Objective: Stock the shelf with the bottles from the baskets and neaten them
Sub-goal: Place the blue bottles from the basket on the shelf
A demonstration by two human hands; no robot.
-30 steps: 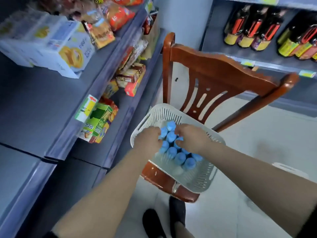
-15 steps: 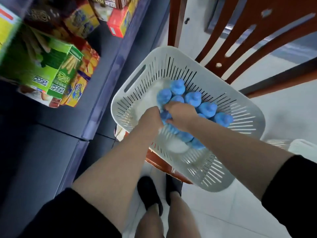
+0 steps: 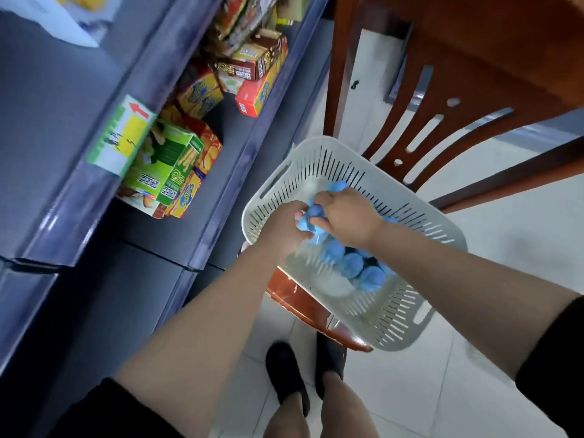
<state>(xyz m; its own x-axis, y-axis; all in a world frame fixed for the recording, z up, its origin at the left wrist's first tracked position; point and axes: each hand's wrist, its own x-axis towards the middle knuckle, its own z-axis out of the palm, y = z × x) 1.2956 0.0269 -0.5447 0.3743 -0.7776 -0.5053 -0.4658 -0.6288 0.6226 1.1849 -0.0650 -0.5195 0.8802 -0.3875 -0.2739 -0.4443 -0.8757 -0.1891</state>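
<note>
White plastic basket (image 3: 407,320) sits on the seat of a wooden chair (image 3: 467,77), right of the shelf (image 3: 218,213). We have both hands inside it, among the blue-capped bottles (image 3: 350,263). Our right hand (image 3: 346,218) curls around the blue caps at the far side of the group. Our left hand (image 3: 284,224) touches the caps too, but we cannot tell if it grips one. Snack boxes (image 3: 177,172) lie on the shelf.

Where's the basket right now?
In the head view the basket sits right of centre on the wooden chair seat, beside the shelf; both hands, left and right, are inside it among the bottles.
</note>
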